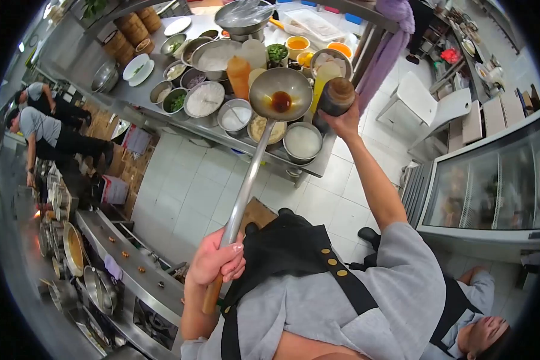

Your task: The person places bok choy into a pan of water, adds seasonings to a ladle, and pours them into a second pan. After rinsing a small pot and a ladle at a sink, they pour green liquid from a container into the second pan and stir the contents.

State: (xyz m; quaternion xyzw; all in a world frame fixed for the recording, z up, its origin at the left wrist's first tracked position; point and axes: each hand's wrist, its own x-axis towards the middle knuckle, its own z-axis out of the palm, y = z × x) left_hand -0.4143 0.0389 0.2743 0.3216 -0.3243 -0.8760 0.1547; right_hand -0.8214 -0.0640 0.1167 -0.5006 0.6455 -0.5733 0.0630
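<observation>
Steel tabletop (150,99) crowded with seasoning bowls: left hand (217,259) grips the ladle (280,94), fingers wrapped tight around its handle, while right hand (345,123) clasps a dark sauce bottle (336,96) beside it. Keeping the ladle level should prevent spills.

The right hand (344,122) is mostly hidden behind the dark bottle (336,96) it holds, so its fingers don't show. The bottle's label is too small to read. The round black picture edge cuts off the glass case (492,180). The far bowls (204,99) maybe hold powders.
</observation>
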